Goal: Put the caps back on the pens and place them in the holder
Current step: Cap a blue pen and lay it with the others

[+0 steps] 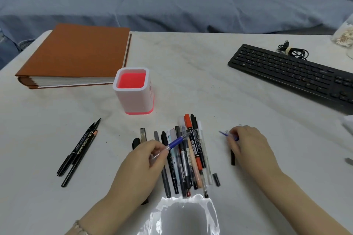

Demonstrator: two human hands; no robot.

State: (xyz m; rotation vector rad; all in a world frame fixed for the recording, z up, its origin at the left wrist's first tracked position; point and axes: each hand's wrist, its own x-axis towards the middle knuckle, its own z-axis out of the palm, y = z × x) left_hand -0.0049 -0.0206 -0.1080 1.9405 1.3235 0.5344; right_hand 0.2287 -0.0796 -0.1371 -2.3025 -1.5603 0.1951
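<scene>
My left hand (141, 160) grips a blue pen (175, 142) whose uncapped tip points up and to the right, over a row of several pens (189, 156) lying side by side. My right hand (246, 145) pinches a clear blue cap (224, 133) just above the table, apart from the pen tip. A black pen (233, 158) lies partly hidden under that hand. The white holder with a red inside (133, 89) stands upright behind the pens, with nothing visible in it. A loose black cap (216, 179) lies right of the row.
Three black pens and a pencil (80, 150) lie at the left. A brown album (76, 55) sits at the back left, a black keyboard (294, 74) and coiled cable (292, 50) at the right. A clear plastic bag (183, 215) lies near me.
</scene>
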